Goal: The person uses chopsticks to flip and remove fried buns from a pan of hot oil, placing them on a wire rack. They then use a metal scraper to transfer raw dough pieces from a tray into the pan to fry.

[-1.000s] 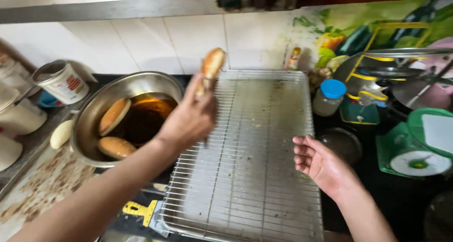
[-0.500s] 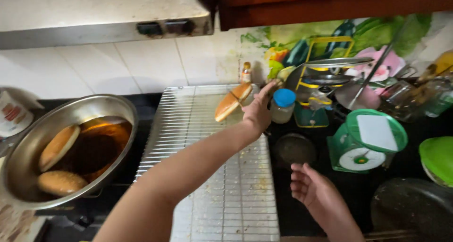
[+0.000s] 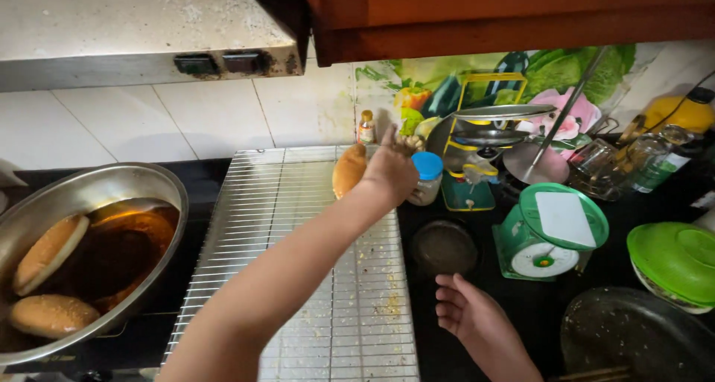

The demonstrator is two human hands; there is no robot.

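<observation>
Left hand: the left hand reaches across the wire cooling rack to its far right corner, fingers closed around a fried bun.
Held bun: golden brown and oval, it sits at the far end of the rack just beside the hand; whether it rests on the wires or hangs just above them I cannot tell.
Long axis: the bun stands on edge, its long axis running from the near side of the rack up toward the tiled wall, leaning a little to the right at the top.
Right hand: the right hand rests low over the dark counter to the right of the rack, palm up, fingers loosely spread, holding nothing.
Buns counted: three in all, one in the left hand and two in the steel bowl.
Bowl: it stands left of the rack and holds dark oil; one bun leans against its left wall, the other bun lies nearer the front.
Rack: one, rectangular, scattered with pale crumbs near its right edge.
Beside the hand: one jar with a blue lid stands just right of the left hand, and one small bottle stands against the wall behind it.
Counter right: one green kitchen scale, one green lidded bowl, and one small dark round pan between the rack and the scale.
</observation>
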